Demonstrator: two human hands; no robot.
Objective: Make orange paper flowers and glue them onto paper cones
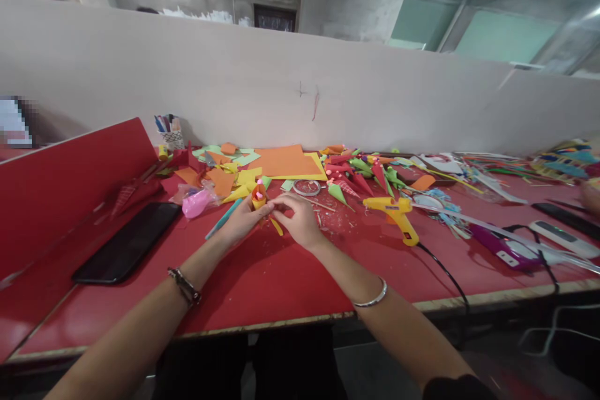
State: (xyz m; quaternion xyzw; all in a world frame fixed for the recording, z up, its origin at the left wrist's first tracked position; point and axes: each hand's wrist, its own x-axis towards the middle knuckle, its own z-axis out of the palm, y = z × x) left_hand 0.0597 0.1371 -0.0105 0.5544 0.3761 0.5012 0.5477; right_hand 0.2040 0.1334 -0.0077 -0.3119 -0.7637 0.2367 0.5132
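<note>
My left hand (242, 220) is closed around a small orange and yellow paper cone (259, 192) with pink bits at its top. Close beside it, my right hand (296, 215) has thumb and fingertips pinched together at the cone's right side; what lies between them is too small to make out. A yellow strip (277, 227) lies just below my hands. By my left wrist a blue stick (224, 219) rests on the red tabletop (262, 281). Small scraps (330, 219) are scattered to the right of my right hand.
A yellow glue gun (396, 215) lies to the right, its black cord running over the table edge. Finished paper cones (359, 175) are heaped behind. Orange sheets (281, 161), a pink bag (197, 202), a black phone (129, 242) and a purple power strip (504, 247) lie around. Another person's hand (591, 195) shows far right.
</note>
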